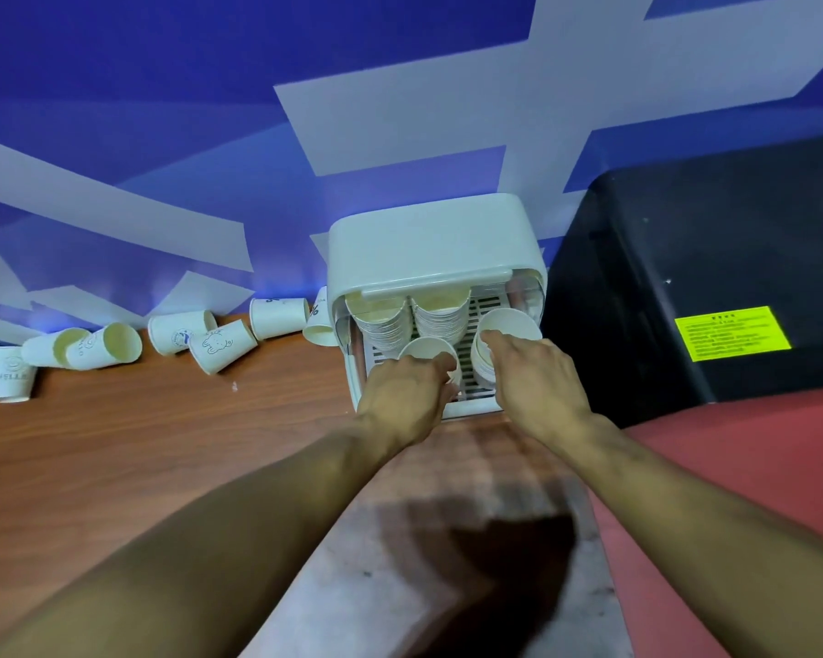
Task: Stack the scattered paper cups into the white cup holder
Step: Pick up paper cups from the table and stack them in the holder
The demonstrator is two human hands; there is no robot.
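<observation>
Step in hand: loading. The left hand (407, 396) grips 1 cup (426, 351) at the front of the holder (428, 239); the right hand (538, 377) clasps a stack (509, 322) in its right bay. The holder sits at the far right edge of the tabletop (139, 434); loose cups (181, 330) line the far edge. The next move probably requires nesting the cup squarely.

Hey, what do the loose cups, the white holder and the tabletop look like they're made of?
Loose cups: paper, matte white with blue prints, cream inside. White holder: likely moulded plastic, smooth with a soft sheen and rounded corners. Tabletop: reddish-brown wood grain; whether solid wood or laminate can't be told.
</observation>
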